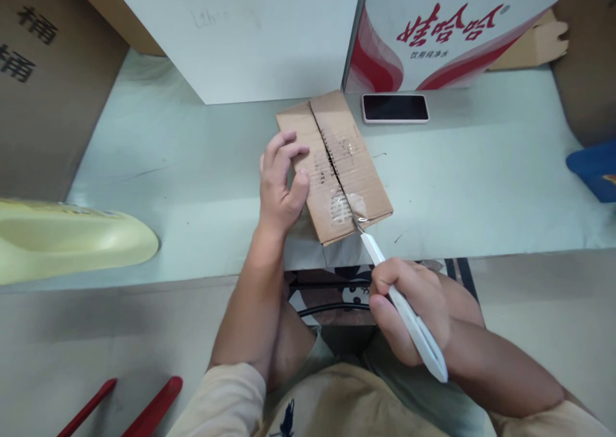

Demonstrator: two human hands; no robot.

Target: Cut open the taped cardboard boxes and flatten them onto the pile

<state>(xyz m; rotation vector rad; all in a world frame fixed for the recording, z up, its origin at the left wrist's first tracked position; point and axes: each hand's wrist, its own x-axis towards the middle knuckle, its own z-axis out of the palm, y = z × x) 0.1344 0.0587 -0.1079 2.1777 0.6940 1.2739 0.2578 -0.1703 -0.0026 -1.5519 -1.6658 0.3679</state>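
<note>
Cardboard box: a small, flat brown carton (353,174) lies aslant on the table near its front edge, its far end close to the big white box, between the person's two hands.
Seam: a dark slit runs lengthwise between the two flaps, with crinkled clear tape (341,207) at the near end and smudged dark print alongside.
Left hand: spread (282,187), fingers bent and thumb apart from them, resting on the carton's left flap and edge.
Right hand: closed (428,296) around the handle of a white-handled cutter (418,331), thumb and forefinger pinching it.
Blade: the narrow metal tip (358,224) meets the taped near end of the seam; how deep it goes cannot be told.
Pale green tabletop: the covered surface (192,154) also bears a phone (394,108), dark screen up, just beyond the small carton to the right.
Back row: the big white box (269,45) stands beside a white carton with red waves and red lettering (447,65).
Left end: a pale yellow plastic container (72,248) lies near a large brown carton (43,116).
</note>
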